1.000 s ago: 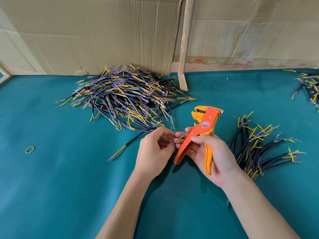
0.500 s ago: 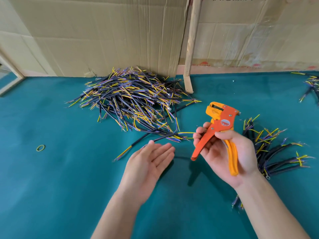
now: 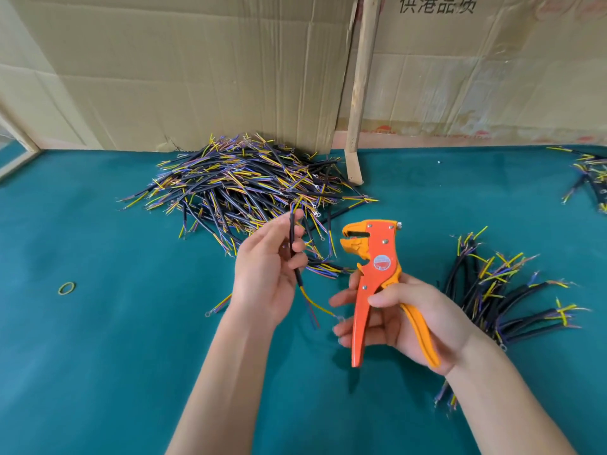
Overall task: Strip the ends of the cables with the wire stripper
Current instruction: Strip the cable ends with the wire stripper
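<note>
A black cable (image 3: 292, 247) is held nearly upright in the left hand (image 3: 266, 274), pinched between thumb and curled fingers; its yellow, blue and red wires hang from the near end, apart from the stripper (image 3: 371, 277). The stripper is gripped in the right hand (image 3: 404, 320), fingers curled round its spread handles, head pointed far and left, just right of the cable. A large pile (image 3: 249, 188) of cables is seen on the green cloth (image 3: 98, 339) at the far side against cardboard (image 3: 197, 67). A smaller heap (image 3: 502, 290) lies to the right. A rubber band (image 3: 66, 288) lies at the left.
</note>
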The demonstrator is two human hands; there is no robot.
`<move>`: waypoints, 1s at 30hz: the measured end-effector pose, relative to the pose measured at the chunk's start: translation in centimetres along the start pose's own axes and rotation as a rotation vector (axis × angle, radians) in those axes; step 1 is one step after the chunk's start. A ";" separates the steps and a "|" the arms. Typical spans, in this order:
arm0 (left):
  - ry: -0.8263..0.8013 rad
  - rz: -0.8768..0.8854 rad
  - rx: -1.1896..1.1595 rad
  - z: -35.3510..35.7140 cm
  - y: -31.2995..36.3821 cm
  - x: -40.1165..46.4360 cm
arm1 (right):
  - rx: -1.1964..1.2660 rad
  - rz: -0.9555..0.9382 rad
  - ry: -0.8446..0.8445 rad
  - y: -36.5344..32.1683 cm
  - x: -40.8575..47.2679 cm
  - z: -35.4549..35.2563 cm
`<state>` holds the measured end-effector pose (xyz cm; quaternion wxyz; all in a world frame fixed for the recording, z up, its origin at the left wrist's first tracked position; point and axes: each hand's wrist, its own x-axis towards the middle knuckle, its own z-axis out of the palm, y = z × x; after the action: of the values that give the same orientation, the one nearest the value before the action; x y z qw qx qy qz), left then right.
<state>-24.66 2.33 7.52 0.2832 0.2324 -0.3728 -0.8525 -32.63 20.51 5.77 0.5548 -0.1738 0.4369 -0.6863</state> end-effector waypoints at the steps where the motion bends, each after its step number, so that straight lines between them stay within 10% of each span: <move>1: -0.018 0.058 0.109 0.0 0.2 0.0 | 0.013 -0.015 0.039 0.0 0.0 -0.1; 9: -0.099 0.524 1.044 -0.7 0.2 -0.8 | 0.087 -0.166 0.145 0.1 0.5 0.3; 30: -0.231 0.389 1.035 -1.7 -5.8 -1.6 | 0.097 -0.293 0.268 0.8 1.3 0.0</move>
<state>-24.24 5.75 2.35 0.2416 0.1731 -0.8069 -0.5105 -32.59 19.30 4.76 0.3938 -0.1158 0.4432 -0.7969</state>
